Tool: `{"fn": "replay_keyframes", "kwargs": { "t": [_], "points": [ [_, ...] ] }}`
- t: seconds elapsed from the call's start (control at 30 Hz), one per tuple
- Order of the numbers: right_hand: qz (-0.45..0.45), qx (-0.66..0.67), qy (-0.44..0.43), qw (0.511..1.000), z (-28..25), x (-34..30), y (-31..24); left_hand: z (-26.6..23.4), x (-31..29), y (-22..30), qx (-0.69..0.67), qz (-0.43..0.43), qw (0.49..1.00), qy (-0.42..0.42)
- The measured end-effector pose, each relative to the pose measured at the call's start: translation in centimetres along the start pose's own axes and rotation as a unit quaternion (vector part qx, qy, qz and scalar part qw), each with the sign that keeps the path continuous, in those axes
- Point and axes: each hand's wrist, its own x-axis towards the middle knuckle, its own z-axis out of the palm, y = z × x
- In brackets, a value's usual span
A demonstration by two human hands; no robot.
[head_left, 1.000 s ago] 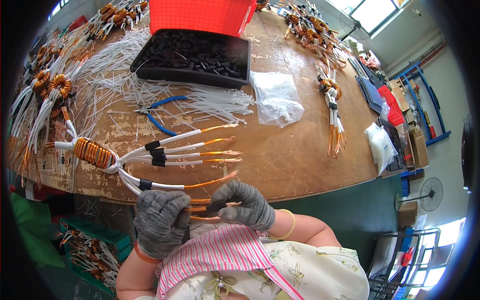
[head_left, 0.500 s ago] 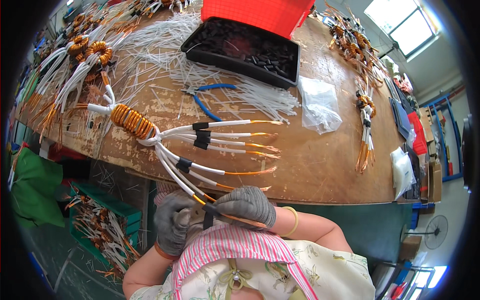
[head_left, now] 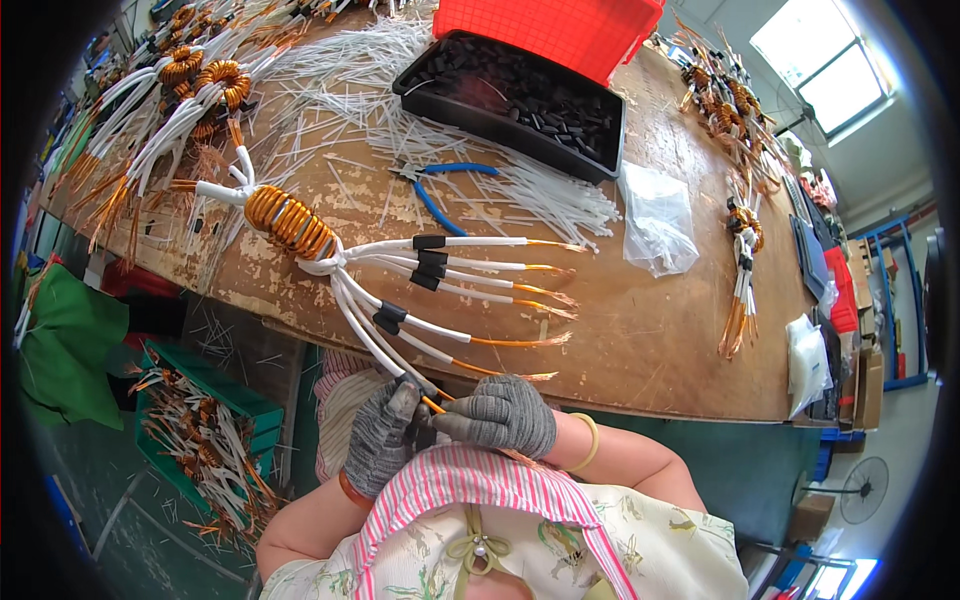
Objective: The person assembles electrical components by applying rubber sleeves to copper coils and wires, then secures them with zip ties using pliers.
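A coil (head_left: 290, 222) wound with copper-coloured wire lies near the table's front edge, its white-sleeved leads (head_left: 470, 290) fanned to the right with bare copper ends. Short black sleeves (head_left: 429, 262) sit around several of these leads. My left hand (head_left: 378, 445), in a grey glove, is closed around the lowest lead, which hangs over the edge, with a bit of black at its fingertips. Beside it my gloved right hand (head_left: 497, 415) pinches the same lead's bare copper part, and the frayed tip shows below its fingers. The fingertips partly hide the black piece.
Behind the coil lie blue-handled cutters (head_left: 445, 168), loose white cable ties (head_left: 560, 200) and a black tray (head_left: 510, 100) of black sleeves. A clear plastic bag (head_left: 658, 220) is to the right. Finished-looking coils (head_left: 222, 85) pile up far left; a green crate (head_left: 265, 425) stands below.
My left hand has come up and right onto the lead by the end of its white sleeve. The black sleeve, earlier plain between my hands, is now mostly hidden. The whole view has shifted slightly.
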Motion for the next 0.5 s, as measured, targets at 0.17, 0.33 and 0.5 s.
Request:
{"fn": "replay_keyframes", "kwargs": {
  "t": [0.17, 0.33, 0.5],
  "points": [
    [0.001, 0.003, 0.029, 1.000, 0.3, -0.7, 0.4, 0.6, 0.3, -0.2, -0.052, 0.034, 0.998, -0.008],
    [0.012, 0.033, 0.013, 0.999, 0.1, -0.4, 0.2, 0.2, 0.3, -0.4, -0.027, 0.047, 0.998, -0.013],
    [0.041, 0.091, 0.059, 0.993, 0.8, -1.0, 0.4, 0.1, 0.7, 0.8, -0.091, 0.021, 0.994, -0.057]
  ]
}}
